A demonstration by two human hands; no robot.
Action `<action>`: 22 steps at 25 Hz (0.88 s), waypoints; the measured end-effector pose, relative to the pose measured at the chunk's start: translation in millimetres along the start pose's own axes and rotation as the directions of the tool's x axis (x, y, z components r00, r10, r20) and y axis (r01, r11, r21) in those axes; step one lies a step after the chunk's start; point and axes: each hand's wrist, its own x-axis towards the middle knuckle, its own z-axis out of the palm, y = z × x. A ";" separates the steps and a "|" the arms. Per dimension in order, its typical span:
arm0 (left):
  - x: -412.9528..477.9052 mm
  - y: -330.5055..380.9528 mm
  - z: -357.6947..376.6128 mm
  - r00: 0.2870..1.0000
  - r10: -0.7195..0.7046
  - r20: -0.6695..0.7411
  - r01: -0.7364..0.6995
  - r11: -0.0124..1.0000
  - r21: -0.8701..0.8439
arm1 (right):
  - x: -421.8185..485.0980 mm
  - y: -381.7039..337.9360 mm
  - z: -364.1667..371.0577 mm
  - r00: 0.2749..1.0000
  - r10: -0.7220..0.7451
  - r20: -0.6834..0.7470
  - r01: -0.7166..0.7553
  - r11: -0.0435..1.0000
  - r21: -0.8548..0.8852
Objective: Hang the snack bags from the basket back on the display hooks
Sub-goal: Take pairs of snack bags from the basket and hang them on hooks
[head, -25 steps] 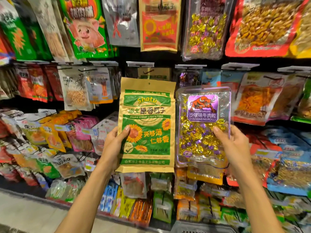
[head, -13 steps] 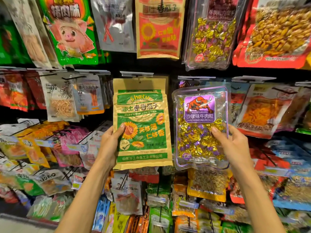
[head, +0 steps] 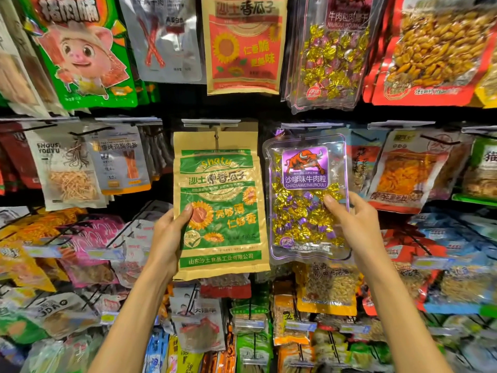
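A green and tan sunflower seed bag point(head: 219, 205) is gripped at its lower left edge by the left hand point(head: 168, 238), thumb laid across the printed front. A clear beef candy bag point(head: 306, 197) is pinched at its right edge by the right hand point(head: 352, 224). Both bags are held upright, side by side. Just above the seed bag's top a display hook point(head: 215, 134) is seen under a clear price strip point(head: 211, 123). Hanging snack packets point(head: 408, 170) are ranged all around the hands.

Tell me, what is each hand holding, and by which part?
Left hand grips the sunflower seed bag by its lower left edge; right hand grips the beef candy bag by its right edge.
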 end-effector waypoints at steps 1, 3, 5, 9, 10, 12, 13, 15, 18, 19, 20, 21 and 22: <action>2.8 0.0 -0.6 1.000 0.001 0.003 -0.001 1.000 0.006 | 3.2 0.0 2.9 1.000 0.002 -0.003 -0.002 1.000 0.001; 8.3 0.6 -1.1 1.000 0.003 0.009 -0.003 1.000 0.020 | 8.5 -2.2 8.3 1.000 0.011 -0.012 -0.011 1.000 0.005; 13.4 -0.3 -2.6 1.000 0.001 0.022 -0.002 1.000 0.018 | 11.7 -3.0 11.9 1.000 0.020 -0.012 -0.020 1.000 0.007; 20.2 -1.3 -3.6 0.999 0.003 0.046 -0.004 1.000 0.009 | 17.9 1.4 12.4 0.999 0.029 -0.026 -0.029 1.000 -0.010; 21.9 -2.1 -3.4 0.999 0.003 0.048 -0.003 1.000 0.013 | 19.4 2.4 12.2 0.999 0.033 -0.025 -0.034 0.999 -0.017; 25.3 -3.0 -3.1 0.999 -0.001 0.044 0.000 1.000 0.023 | 19.8 4.5 11.1 0.999 0.042 -0.027 -0.043 0.999 -0.020; 26.8 -3.5 -2.2 0.999 -0.003 0.044 0.002 1.000 0.021 | 20.3 5.6 10.4 0.999 0.043 -0.023 -0.043 0.999 -0.007; 30.3 -5.7 -1.3 0.999 -0.001 0.041 0.000 1.000 0.027 | 21.1 5.8 9.7 0.999 0.048 -0.021 -0.048 0.999 0.015; 37.8 -8.9 -0.1 0.999 -0.009 0.038 0.009 1.000 0.010 | 27.3 4.8 13.8 0.998 0.063 -0.030 -0.062 0.998 0.027; 40.0 -9.2 1.7 0.999 -0.010 0.035 0.010 1.000 0.010 | 33.1 7.5 15.5 0.998 0.062 -0.031 -0.062 0.998 0.021; 44.5 -9.9 3.0 0.999 -0.003 0.040 0.003 1.000 0.017 | 40.8 9.5 17.9 0.998 0.056 -0.028 -0.055 0.998 0.017; 49.0 -10.4 4.6 0.999 0.013 0.038 -0.014 0.999 0.031 | 50.2 16.0 18.9 0.998 0.056 -0.017 -0.056 0.998 0.019; 52.8 -10.3 6.5 0.999 0.025 0.040 -0.027 0.998 0.048 | 58.4 20.8 21.4 0.998 0.060 -0.010 -0.060 0.998 0.016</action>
